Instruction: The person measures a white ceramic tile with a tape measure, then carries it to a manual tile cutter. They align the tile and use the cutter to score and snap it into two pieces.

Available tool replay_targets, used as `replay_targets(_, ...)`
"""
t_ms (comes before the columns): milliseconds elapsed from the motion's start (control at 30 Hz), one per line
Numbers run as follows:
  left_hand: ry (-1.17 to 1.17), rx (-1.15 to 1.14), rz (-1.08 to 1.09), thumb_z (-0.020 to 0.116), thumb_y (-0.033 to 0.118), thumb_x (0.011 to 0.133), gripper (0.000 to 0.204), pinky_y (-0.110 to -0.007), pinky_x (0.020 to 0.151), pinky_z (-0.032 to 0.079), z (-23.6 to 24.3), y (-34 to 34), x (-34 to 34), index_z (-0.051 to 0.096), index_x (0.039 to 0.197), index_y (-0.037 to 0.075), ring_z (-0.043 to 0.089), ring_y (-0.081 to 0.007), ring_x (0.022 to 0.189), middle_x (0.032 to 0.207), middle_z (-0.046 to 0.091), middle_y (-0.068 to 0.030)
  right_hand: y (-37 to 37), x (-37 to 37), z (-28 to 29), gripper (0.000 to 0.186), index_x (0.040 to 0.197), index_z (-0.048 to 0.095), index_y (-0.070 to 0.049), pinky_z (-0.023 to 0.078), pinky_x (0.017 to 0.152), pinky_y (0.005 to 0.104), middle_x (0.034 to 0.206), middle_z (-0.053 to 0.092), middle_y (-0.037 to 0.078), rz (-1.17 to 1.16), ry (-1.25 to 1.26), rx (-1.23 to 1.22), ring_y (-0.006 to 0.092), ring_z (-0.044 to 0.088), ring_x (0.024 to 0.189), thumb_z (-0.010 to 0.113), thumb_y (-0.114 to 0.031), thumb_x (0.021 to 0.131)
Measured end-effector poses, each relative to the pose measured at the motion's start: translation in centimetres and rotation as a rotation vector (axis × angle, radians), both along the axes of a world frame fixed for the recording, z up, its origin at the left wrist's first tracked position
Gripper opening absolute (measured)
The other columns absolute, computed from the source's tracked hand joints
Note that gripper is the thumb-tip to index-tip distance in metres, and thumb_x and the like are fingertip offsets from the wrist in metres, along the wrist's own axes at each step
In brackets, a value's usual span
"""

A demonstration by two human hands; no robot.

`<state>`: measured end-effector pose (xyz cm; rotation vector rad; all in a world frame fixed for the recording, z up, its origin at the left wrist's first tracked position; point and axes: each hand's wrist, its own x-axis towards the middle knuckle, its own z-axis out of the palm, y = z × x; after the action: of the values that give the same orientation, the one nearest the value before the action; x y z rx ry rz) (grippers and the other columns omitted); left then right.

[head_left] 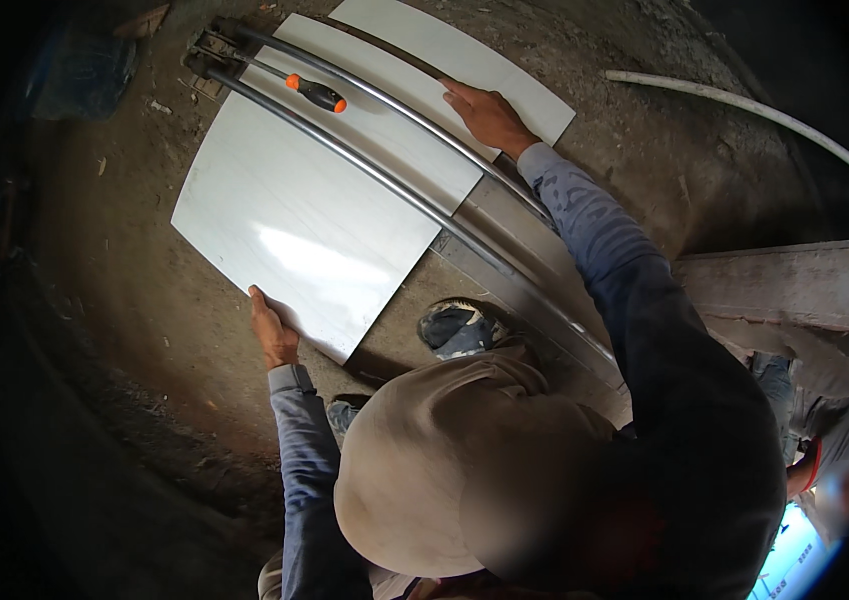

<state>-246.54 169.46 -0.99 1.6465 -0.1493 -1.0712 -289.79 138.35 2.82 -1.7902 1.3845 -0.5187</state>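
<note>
A large glossy white tile lies under the two metal rails of a manual tile cutter. My left hand grips its near-left edge, thumb on top and the other fingers hidden below. Beyond the far rail is another white tile piece, set apart by a narrow dark gap. My right hand rests on that piece's near side, fingers stretched toward the gap. On the cutter's handle rod, near the far-left end, sits a black and orange grip.
Dusty bare ground surrounds the cutter. My shoe stands close to the tile's near corner. A pale curved pipe lies at the far right, with a grey slab nearer. A blue container is at far left; another person's arm shows at lower right.
</note>
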Motion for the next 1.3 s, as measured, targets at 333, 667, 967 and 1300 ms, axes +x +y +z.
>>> replay_targets(333, -0.059, 0.065, 0.051, 0.048, 0.048, 0.112, 0.077, -0.038, 0.125, 0.031, 0.0, -0.2, 0.0, 0.028, 0.161, -0.008, 0.036, -0.0315, 0.151, 0.167, 0.034, -0.0186, 0.8, 0.5, 1.4, 0.049, 0.150, 0.058, -0.015, 0.047, 0.113, 0.0439, 0.144, 0.064, 0.018, -0.054, 0.069, 0.032, 0.0388, 0.060, 0.133, 0.049, -0.041, 0.110)
replay_targets(667, -0.028, 0.024, 0.068, 0.047, 0.047, 0.112, 0.073, -0.041, 0.123, 0.033, 0.1, -0.4, -0.2, 0.037, 0.156, -0.011, 0.044, -0.0334, 0.146, 0.161, 0.042, -0.0229, 0.0, 0.9, -0.2, 0.040, 0.140, 0.064, -0.005, 0.051, 0.101, 0.0468, 0.123, 0.071, 0.023, -0.009, 0.013, -0.145, 0.0421, 0.066, 0.116, 0.053, -0.027, 0.108)
replay_targets(967, -0.061, 0.218, 0.144, 0.059, 0.050, 0.106, 0.080, -0.043, 0.123, 0.034, 5.0, -1.9, -2.5, 0.039, 0.156, -0.009, 0.047, -0.0399, 0.146, 0.160, 0.045, -0.0263, 0.1, 2.1, 2.3, 0.037, 0.135, 0.066, -0.001, 0.054, 0.097, 0.0456, 0.122, 0.069, 0.024, -0.025, 0.188, -0.155, 0.0402, 0.069, 0.109, 0.055, -0.024, 0.109)
replay_targets(1300, 0.013, 0.135, 0.126, 0.059, 0.050, 0.106, 0.082, -0.040, 0.125, 0.031, 2.7, -1.1, -1.1, 0.037, 0.156, -0.012, 0.042, -0.0387, 0.150, 0.162, 0.042, -0.0273, 2.2, 15.5, 9.2, 0.052, 0.149, 0.050, -0.004, 0.059, 0.079, 0.0467, 0.112, 0.063, 0.020, 0.277, 0.229, -0.364, 0.0353, 0.070, 0.090, 0.066, -0.016, 0.101)
